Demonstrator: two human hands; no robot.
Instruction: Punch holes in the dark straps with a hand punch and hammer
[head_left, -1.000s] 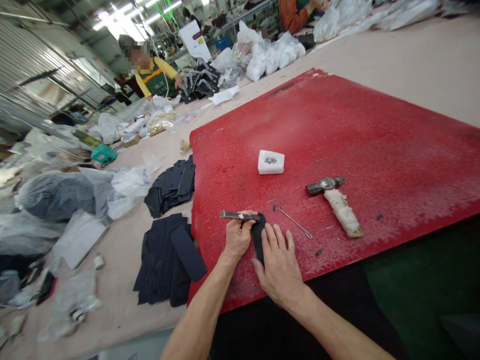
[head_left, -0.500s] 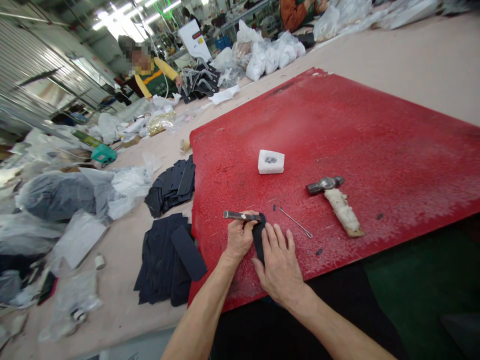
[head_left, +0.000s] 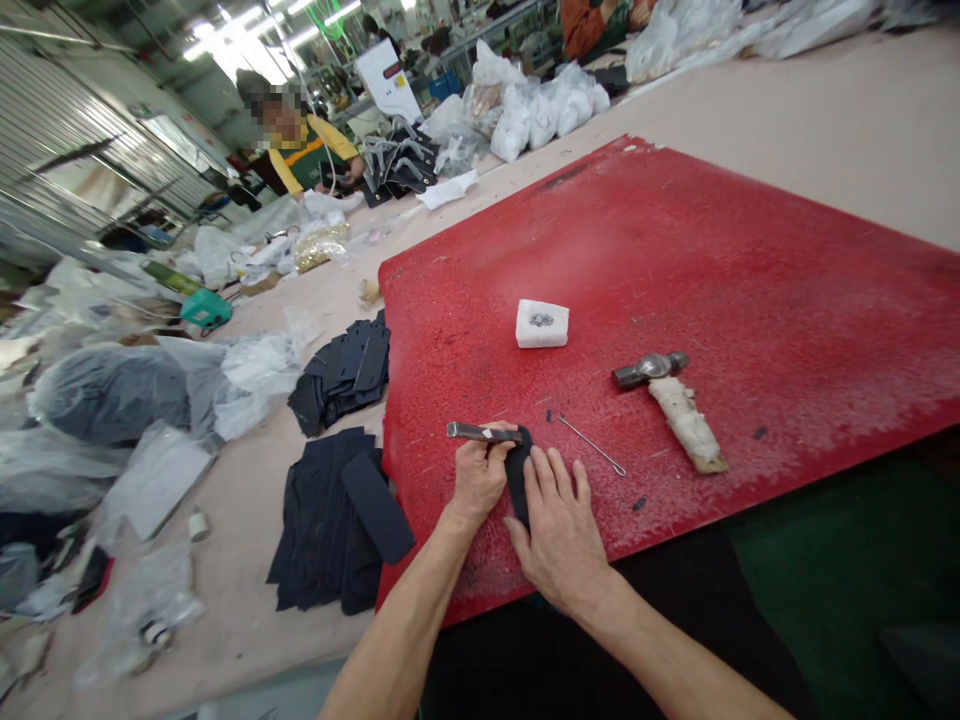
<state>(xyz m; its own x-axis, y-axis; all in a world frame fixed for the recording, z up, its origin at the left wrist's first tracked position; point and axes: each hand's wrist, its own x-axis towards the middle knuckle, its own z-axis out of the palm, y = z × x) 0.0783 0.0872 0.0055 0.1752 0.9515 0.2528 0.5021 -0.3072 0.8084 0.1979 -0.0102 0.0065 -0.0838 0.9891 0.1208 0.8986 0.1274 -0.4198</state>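
Observation:
My left hand [head_left: 475,478] grips a slim metal punch tool [head_left: 471,431] that lies level, its tip toward a small black fabric piece [head_left: 517,474] on the red mat [head_left: 675,260]. My right hand [head_left: 559,525] lies flat with fingers spread, pressing that black piece down. A thin wire hook [head_left: 592,445] lies just right of my fingers. Farther right rests a hammer [head_left: 671,400] with a cloth-wrapped handle. A white block [head_left: 541,324] sits beyond my hands.
Two heaps of black fabric pieces [head_left: 337,525] [head_left: 346,372] lie left of the mat. Plastic bags [head_left: 120,400] crowd the far left. A person in yellow and green [head_left: 304,150] works at the far end of the table. White bags [head_left: 540,105] are piled at the back.
The punch tool in my left hand shifted very slightly to the right. Both hands stay on the black piece.

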